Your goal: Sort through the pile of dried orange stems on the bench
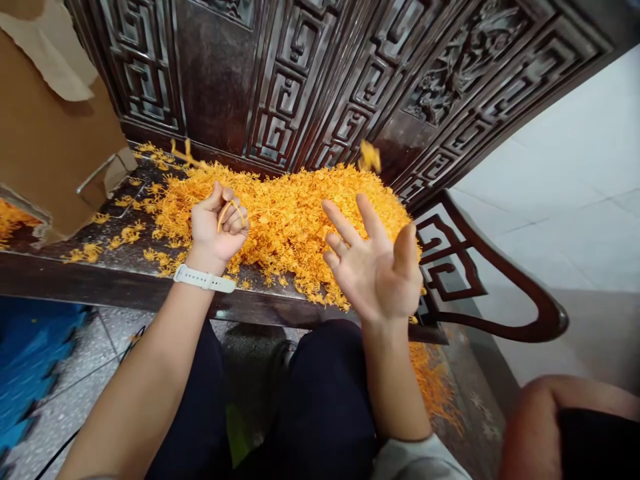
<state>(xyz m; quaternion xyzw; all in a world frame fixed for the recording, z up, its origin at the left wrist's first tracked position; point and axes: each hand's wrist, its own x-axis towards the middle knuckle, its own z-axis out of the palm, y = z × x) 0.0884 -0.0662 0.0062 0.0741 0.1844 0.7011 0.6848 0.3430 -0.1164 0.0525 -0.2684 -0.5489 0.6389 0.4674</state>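
Note:
A big heap of small orange plastic pieces (295, 213) lies on the seat of a dark carved wooden bench (125, 283). My left hand (217, 227) is closed on an orange piece, a thin curved strand showing between its fingers, just over the heap's left edge. A white watch band wraps that wrist. My right hand (373, 263) is open, palm up and fingers spread, above the heap's right front edge, holding nothing. One orange piece (369, 157) is in the air above the heap, blurred.
A brown cardboard box (50, 140) stands at the bench's left end. The curved armrest (500, 293) closes the right end. More orange pieces lie on the floor (435, 387). A blue mat (30, 360) is at lower left. Another person's knee (565, 413) shows at lower right.

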